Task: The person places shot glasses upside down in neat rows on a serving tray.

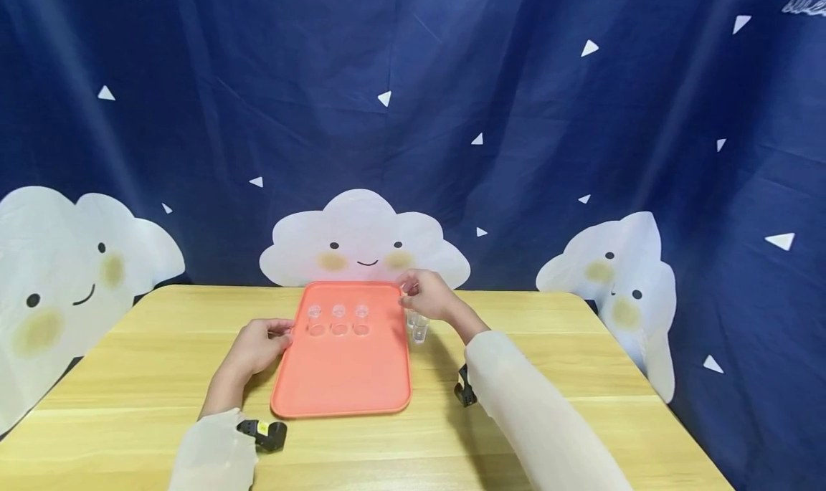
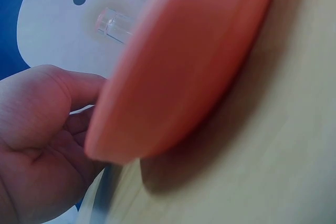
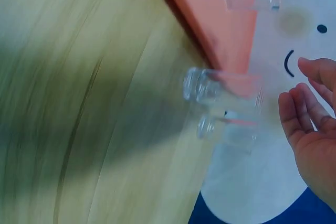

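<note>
My left hand (image 1: 258, 344) is at the left rim of a coral-orange tray (image 1: 342, 383), its thumb and fingers gripping the edge. Three small clear glasses (image 1: 338, 320) stand upside down in a row on the tray's far half. Over the tray's far right corner hovers my right hand (image 1: 429, 295), thumb and fingers apart. The right wrist view shows nothing between these fingers (image 3: 299, 106). Just below this hand, two clear glasses (image 1: 419, 328) stand upright on the table beside the tray; in the head view one is partly hidden behind the other.
The tray lies on a light wooden table (image 1: 548, 391). Behind it hangs a dark blue curtain (image 1: 413, 140) with white clouds and triangles. Black cameras (image 1: 264, 434) are strapped at both wrists, over pale sleeves.
</note>
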